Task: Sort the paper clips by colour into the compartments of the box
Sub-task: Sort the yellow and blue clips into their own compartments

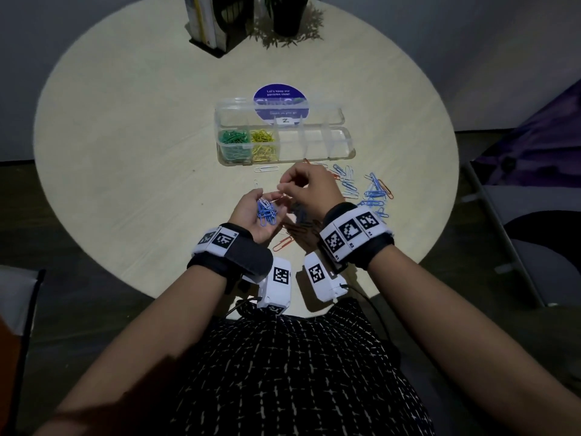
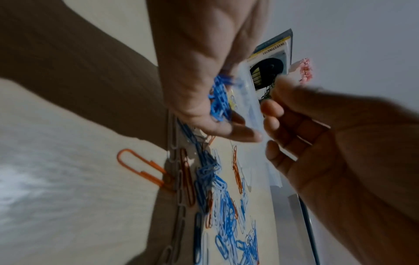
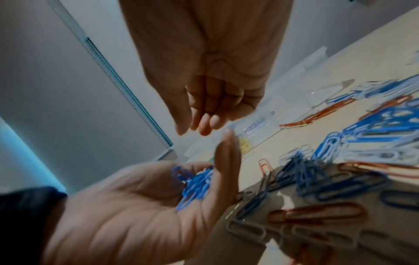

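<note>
My left hand [image 1: 262, 204] is cupped palm up over the near table and holds a bunch of blue paper clips [image 1: 267, 213], also seen as blue clips [image 3: 195, 184] in the right wrist view. Just above it, my right hand [image 1: 283, 192] has its fingertips pinched together, seemingly on a thin pale clip at the bunch's edge. The clear box [image 1: 314, 144] lies open behind the hands. Green clips [image 1: 233, 140] fill its leftmost compartment and yellow clips [image 1: 263, 143] the one beside it. The other compartments hold nothing.
Loose blue, white and orange clips [image 1: 371, 193] lie scattered right of my hands. An orange clip [image 1: 283, 243] lies under my wrists and two white clips [image 1: 266, 169] lie before the box. A book holder [image 1: 213, 23] and a plant pot [image 1: 286, 17] stand at the far edge.
</note>
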